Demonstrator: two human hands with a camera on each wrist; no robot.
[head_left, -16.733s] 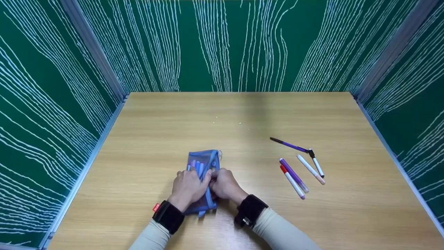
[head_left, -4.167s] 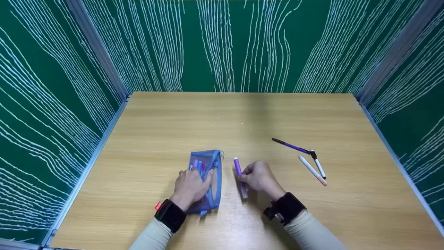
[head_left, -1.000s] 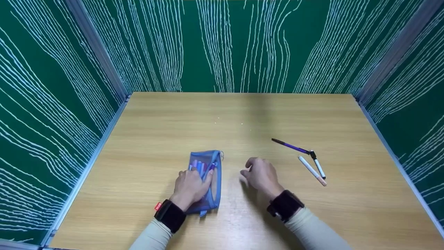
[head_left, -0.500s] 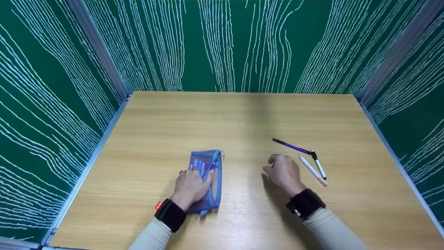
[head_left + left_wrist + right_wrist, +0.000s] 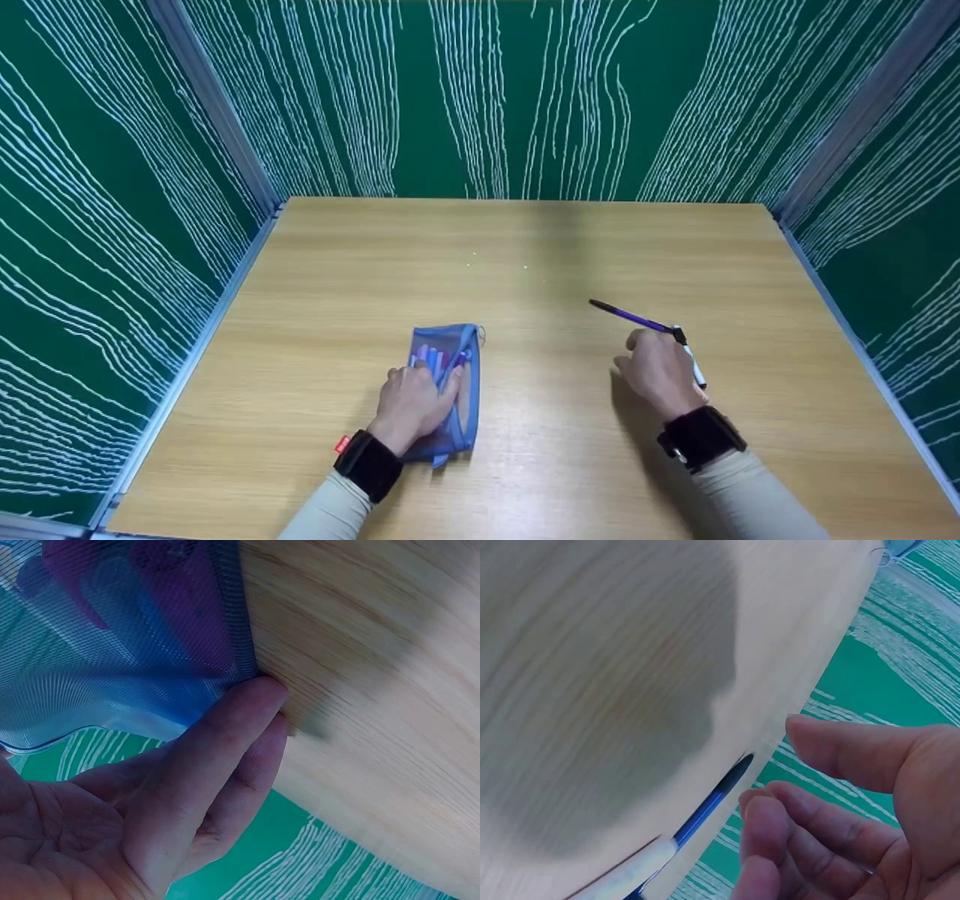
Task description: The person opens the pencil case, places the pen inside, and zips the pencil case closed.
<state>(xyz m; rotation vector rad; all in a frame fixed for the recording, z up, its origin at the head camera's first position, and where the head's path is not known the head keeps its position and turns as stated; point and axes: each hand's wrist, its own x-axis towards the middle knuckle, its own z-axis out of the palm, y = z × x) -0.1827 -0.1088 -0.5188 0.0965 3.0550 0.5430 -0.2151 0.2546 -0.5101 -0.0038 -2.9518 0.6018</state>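
Observation:
My left hand (image 5: 412, 405) grips a blue mesh pencil case (image 5: 471, 405), which lies on the table with several markers (image 5: 429, 356) inside. The thumb is at the zip opening by a dark purple marker end (image 5: 460, 360); in the left wrist view, fingers (image 5: 217, 735) touch the case's edge. My right hand (image 5: 660, 367) hovers over the loose pens, thumb and fingers apart, holding nothing. A white marker (image 5: 626, 870) with a peach end lies below it, mostly hidden in the head view. Just beyond are a purple-and-black pen (image 5: 630, 315) and a white marker with black ends (image 5: 693, 360).
The wooden table (image 5: 360, 262) is walled on the left, back and right by green panels (image 5: 517, 97) with white wavy lines. A few tiny white specks (image 5: 525, 267) dot the tabletop beyond the case. A small ring (image 5: 481, 334) hangs at the case's far corner.
Red-capped and purple markers have left the tabletop; a purple one was pinched in my right hand earlier. In the last second that hand has moved right, over the pens. My left hand stays put.

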